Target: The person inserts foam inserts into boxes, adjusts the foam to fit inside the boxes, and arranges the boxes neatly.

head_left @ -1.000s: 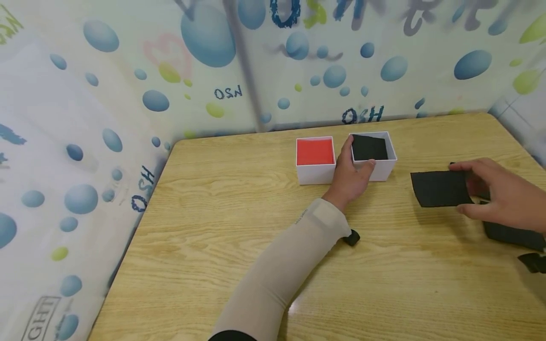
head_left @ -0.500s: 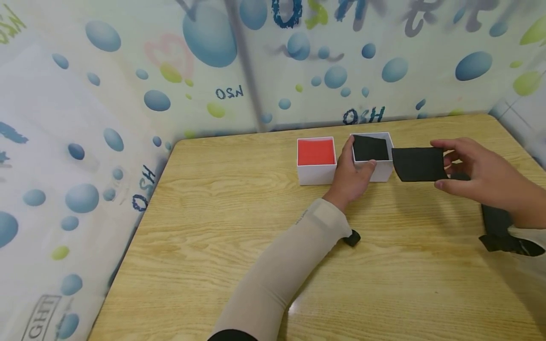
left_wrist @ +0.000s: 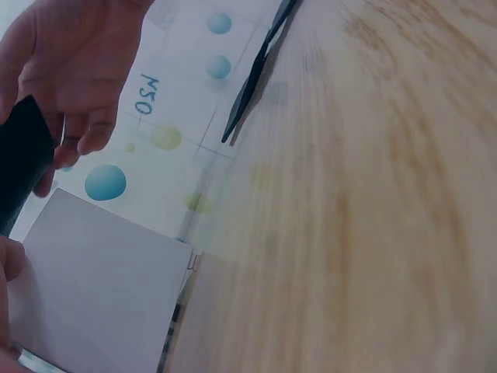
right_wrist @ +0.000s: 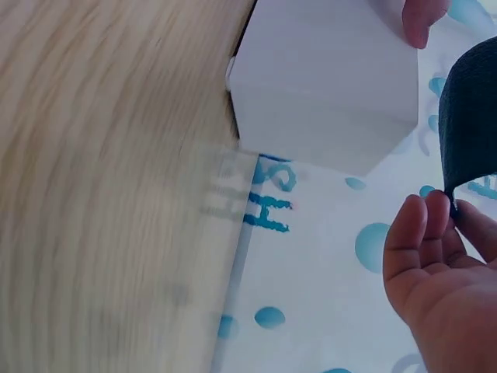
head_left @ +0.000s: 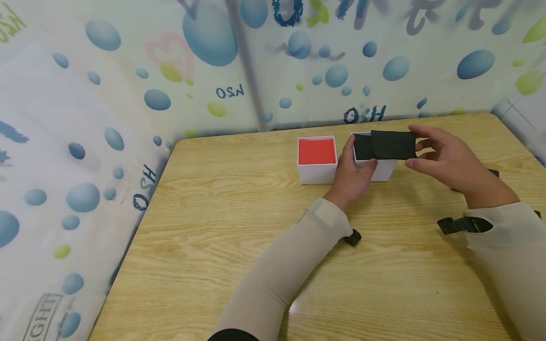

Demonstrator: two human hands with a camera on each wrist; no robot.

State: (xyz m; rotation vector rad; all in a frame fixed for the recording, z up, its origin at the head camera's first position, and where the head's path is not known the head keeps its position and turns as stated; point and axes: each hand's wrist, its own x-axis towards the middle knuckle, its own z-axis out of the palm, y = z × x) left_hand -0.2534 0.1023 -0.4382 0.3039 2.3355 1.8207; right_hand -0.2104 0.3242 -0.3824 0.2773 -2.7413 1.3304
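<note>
My left hand [head_left: 350,182] grips the left side and front of a white open-topped box [head_left: 384,171], its thumb on the front wall. Inside that box lies a black sheet [head_left: 362,148]. Above the opening, my right hand [head_left: 450,158] pinches the right edge of another thin black rectangular sheet [head_left: 393,145], which covers the right part of the box from view. In the right wrist view this held sheet [right_wrist: 470,116] bows in a curve, with fingertips and thumb at its edge. To the left stands a second white box [head_left: 317,174], holding a red piece [head_left: 316,150].
Black flat pieces [head_left: 493,173] lie on the wooden table [head_left: 192,237] at the right, mostly hidden behind my right arm. A patterned backdrop [head_left: 264,61] rises right behind the table's far edge. Black wrist straps [head_left: 462,225] show at my cuffs.
My right hand has carried the black sheet left and away from me, from the table's right side to over the box. The left hand and both boxes have stayed put.
</note>
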